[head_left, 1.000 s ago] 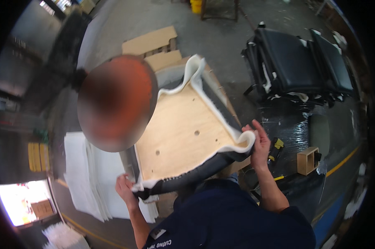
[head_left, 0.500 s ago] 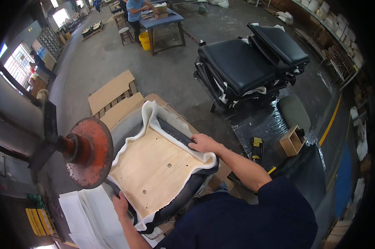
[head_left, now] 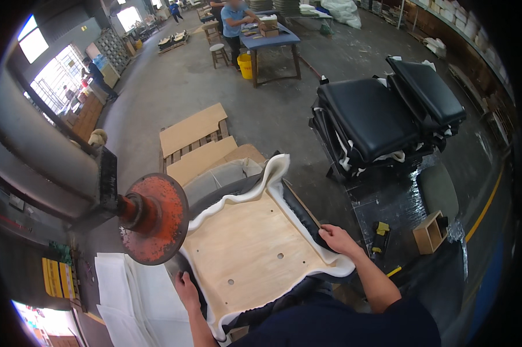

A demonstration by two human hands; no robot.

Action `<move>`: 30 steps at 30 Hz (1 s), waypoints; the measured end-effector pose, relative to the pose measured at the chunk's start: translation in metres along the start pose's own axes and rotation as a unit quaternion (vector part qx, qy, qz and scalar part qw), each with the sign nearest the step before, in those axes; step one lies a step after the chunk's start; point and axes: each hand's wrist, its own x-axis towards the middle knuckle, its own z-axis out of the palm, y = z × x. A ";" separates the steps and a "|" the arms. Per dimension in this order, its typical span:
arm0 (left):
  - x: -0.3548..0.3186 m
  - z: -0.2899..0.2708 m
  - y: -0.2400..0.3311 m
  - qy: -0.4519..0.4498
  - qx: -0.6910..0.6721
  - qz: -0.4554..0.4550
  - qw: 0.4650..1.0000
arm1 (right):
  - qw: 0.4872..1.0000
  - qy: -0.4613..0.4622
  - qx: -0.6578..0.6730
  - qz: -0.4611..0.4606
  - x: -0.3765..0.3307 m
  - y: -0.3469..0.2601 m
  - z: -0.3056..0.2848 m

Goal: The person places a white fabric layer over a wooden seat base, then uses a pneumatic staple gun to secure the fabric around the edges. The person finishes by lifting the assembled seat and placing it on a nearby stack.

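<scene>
In front of me lies an upturned seat cushion: a pale plywood board with drilled holes, edged by white padding and a loose black cover. My right hand is closed on the cover's right side, close to the near right corner. On the left side, my left hand has its fingers curled round the black edge. An orange, worn metal disc on a machine arm hangs beside the cushion's left edge, partly overlapping it in view. The cushion's underside is hidden.
White sheets are stacked at left. Cardboard lies on a pallet beyond the cushion. Black padded seats are piled at right, near a small wooden box and a yellow-black tool. A co-worker stands at a blue table.
My view has shifted left and up, so the surroundings sit farther right and lower. The cushion has turned slightly, with both hands still holding its sides.
</scene>
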 end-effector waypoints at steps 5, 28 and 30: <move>0.033 0.014 -0.024 -0.111 0.054 -0.106 0.987 | 0.999 -0.015 -0.050 0.008 0.005 -0.034 -0.003; -0.005 0.164 0.168 -0.347 -0.034 -0.005 0.937 | 0.867 0.026 0.493 0.072 -0.061 0.158 -0.044; -0.023 0.205 0.209 -0.378 -0.003 0.018 0.926 | 0.854 0.103 0.504 0.080 -0.085 0.165 -0.063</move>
